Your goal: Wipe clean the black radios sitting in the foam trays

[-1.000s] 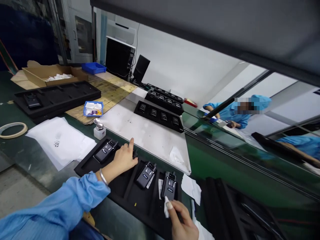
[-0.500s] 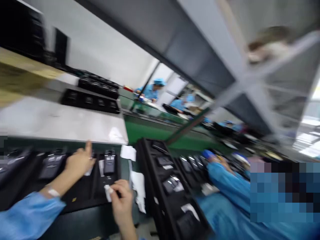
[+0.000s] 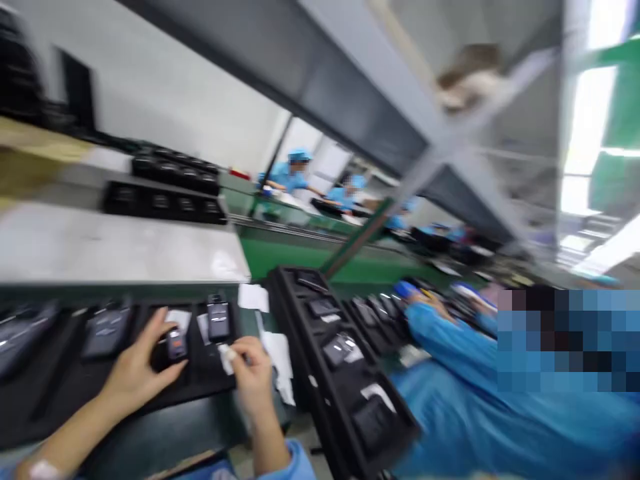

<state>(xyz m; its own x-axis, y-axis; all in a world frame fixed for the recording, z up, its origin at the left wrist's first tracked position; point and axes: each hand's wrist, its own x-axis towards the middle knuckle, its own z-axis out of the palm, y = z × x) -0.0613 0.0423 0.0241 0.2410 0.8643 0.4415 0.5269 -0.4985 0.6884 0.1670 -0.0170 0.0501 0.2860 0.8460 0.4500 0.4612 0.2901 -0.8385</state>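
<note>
My left hand [image 3: 137,370] is closed around a small dark device [image 3: 176,343] and holds it over the black foam tray [image 3: 60,393] in front of me. My right hand [image 3: 253,373] pinches a small white wipe [image 3: 227,357] at the tray's right end. Another dark device [image 3: 219,320] lies in the tray slot just beyond that hand, and more devices [image 3: 105,331] sit in slots to the left. The picture is blurred by motion.
A second black tray [image 3: 340,360] with devices stands to the right. A co-worker's blue sleeve [image 3: 450,353] reaches over further trays there. White paper slips [image 3: 277,360] lie between the trays. A white board [image 3: 115,250] carries more black trays [image 3: 160,200]. Other people in blue work along the green conveyor [image 3: 300,257].
The camera has swung to the right. My left hand went from pointing with one finger over the tray to gripping a device. My right hand still holds the wipe.
</note>
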